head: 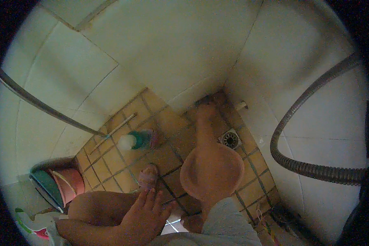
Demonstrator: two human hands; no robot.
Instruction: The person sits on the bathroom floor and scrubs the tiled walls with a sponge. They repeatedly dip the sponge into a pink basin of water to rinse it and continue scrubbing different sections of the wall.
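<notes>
My left hand is empty, its fingers slightly spread beside a bare foot on the tiled floor. From a grey sleeve or cloth edge, what looks like my right arm stretches to the far floor corner. My right hand is low there, dim and blurred, against a dark patch; whether it holds anything is unclear. A rounded skin-toned shape, perhaps a bent knee or a bowl, lies along that arm. A bottle with a white top and green part stands left of the arm.
Right of the arm is a floor drain. A long-handled floor squeegee leans at the left. Pink and teal containers stand lower left. A corrugated hose curves along the right wall. A short fitting protrudes near the corner.
</notes>
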